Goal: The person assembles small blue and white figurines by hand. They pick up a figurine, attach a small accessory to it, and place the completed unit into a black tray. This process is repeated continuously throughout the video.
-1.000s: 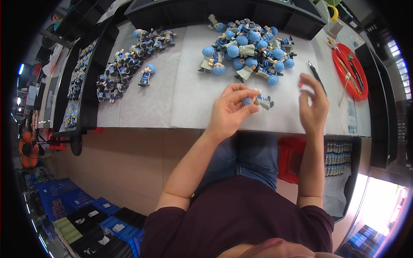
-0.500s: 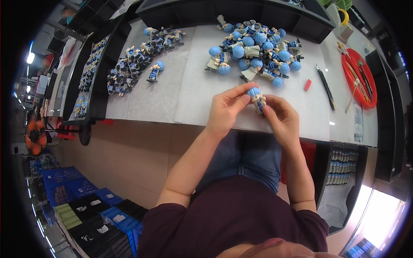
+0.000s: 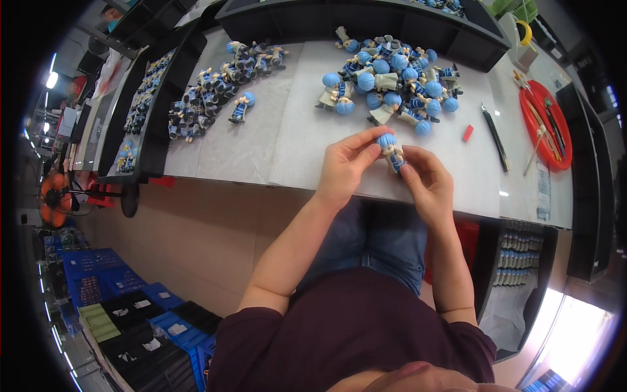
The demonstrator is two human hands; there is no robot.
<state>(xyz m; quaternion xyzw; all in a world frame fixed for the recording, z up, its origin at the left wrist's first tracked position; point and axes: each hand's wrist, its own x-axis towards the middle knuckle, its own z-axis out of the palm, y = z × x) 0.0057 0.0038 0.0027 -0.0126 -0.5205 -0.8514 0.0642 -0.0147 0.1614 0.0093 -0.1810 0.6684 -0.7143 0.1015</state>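
Over the table's front edge I hold a small blue-haired figurine [image 3: 392, 154] between both hands, its head up and slightly tilted. My left hand [image 3: 347, 162] pinches it at the head with thumb and forefinger. My right hand [image 3: 428, 179] grips its lower body, thumb against the blue clothing. Just beyond my hands lies a heap of similar figurines [image 3: 398, 81] with round blue heads and pale or blue clothes. Farther left is a second group of figurines [image 3: 202, 95], and a single figurine [image 3: 241, 108] lies apart beside it.
Right of the heap are a small red block [image 3: 468, 133], a black pen-like tool [image 3: 495, 137] and a red tray [image 3: 560, 153] with brushes. Black crates [image 3: 359, 32] line the far side, and another crate [image 3: 157, 140] with figurines borders the left. A crate with rows of figurines [image 3: 516, 258] stands low right.
My view has shifted slightly, so the scene sits a little differently. Both hands keep hold of the figurine, which looks turned a little.
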